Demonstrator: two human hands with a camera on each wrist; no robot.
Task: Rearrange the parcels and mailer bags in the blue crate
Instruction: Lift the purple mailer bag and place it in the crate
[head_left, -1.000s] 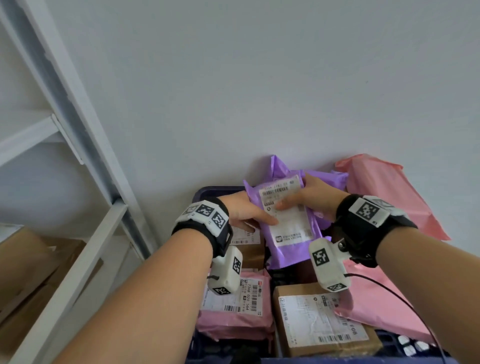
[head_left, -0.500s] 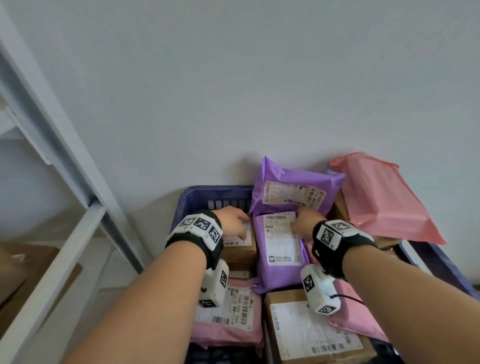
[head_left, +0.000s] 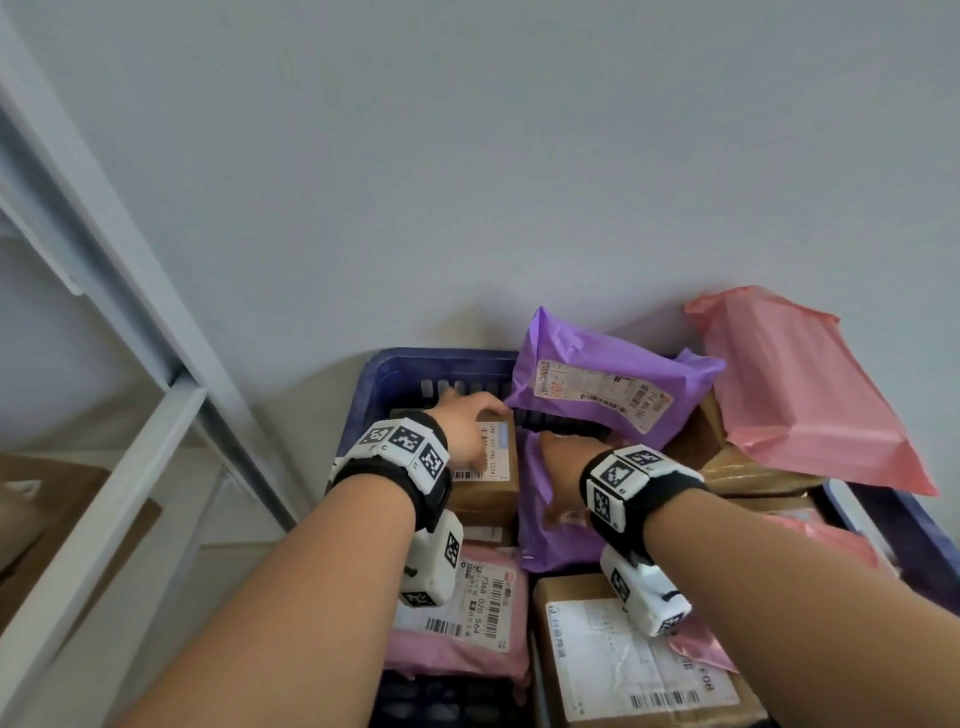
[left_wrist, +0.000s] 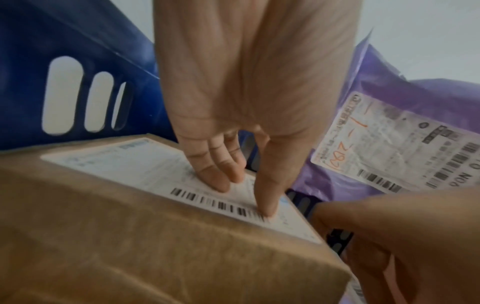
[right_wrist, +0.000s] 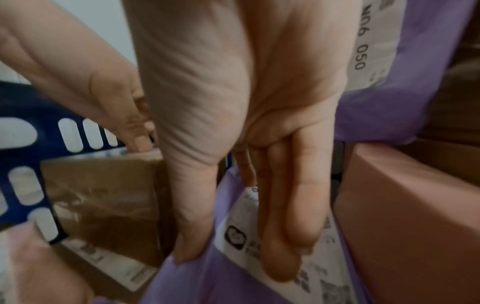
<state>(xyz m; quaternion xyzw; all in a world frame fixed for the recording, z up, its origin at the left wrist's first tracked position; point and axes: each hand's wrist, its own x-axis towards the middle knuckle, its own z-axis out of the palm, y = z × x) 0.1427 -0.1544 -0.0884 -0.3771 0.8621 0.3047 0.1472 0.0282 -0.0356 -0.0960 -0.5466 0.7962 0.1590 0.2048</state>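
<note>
In the head view the blue crate (head_left: 415, 370) holds several parcels and mailer bags. My left hand (head_left: 470, 423) rests with straight fingers on the label of a brown box (head_left: 498, 493) at the crate's back left. The left wrist view shows those fingertips (left_wrist: 217, 183) pressing the box (left_wrist: 155, 246). My right hand (head_left: 566, 452) lies flat on a purple mailer bag (head_left: 540, 535) just right of that box. Its fingers (right_wrist: 280, 246) cover the bag's label (right_wrist: 319, 273). Neither hand grips anything.
A second purple mailer (head_left: 597, 389) leans on the crate's back wall, with a pink mailer (head_left: 800, 395) to its right on brown boxes. A pink mailer (head_left: 457, 629) and a labelled brown box (head_left: 639, 665) fill the near side. A white shelf frame (head_left: 130, 457) stands left.
The purple mailer that both hands held up has come down into the crate beside the brown box. My left hand has shifted onto that box, and my right hand now lies flat on the mailer.
</note>
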